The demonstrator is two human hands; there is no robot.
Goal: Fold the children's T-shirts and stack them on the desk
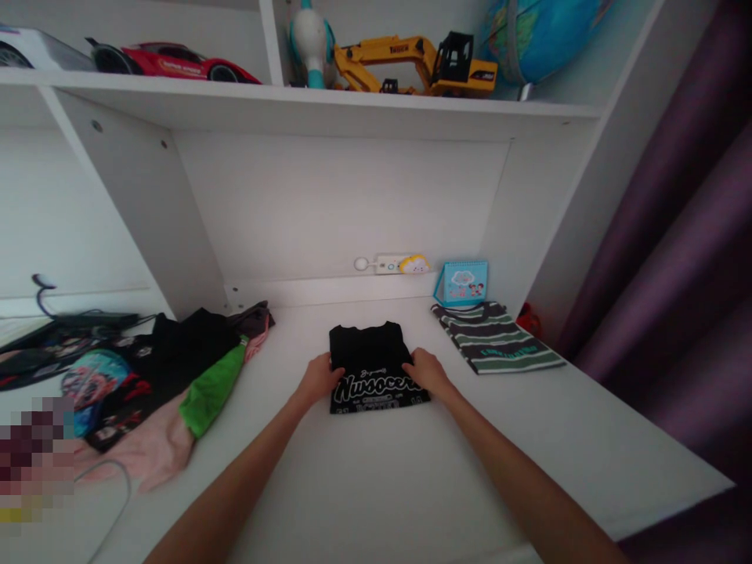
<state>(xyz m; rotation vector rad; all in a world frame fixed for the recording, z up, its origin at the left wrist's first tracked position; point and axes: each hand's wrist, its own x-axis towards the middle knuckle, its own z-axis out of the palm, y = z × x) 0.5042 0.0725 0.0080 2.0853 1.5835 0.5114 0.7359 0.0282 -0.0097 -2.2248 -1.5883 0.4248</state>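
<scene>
A black T-shirt with white lettering lies folded into a compact rectangle in the middle of the white desk. My left hand grips its left edge, thumb on top of the cloth and the other fingers tucked out of sight. On the opposite edge my right hand holds the shirt the same way, thumb over the printed front. To the right rests another folded T-shirt, striped green, white and dark, which neither hand touches.
Loose clothes are heaped at the left, black, green and pink among them. A blue desk calendar stands behind the striped shirt, near a power strip. Overhead, a shelf carries a toy excavator, a red toy car and a globe.
</scene>
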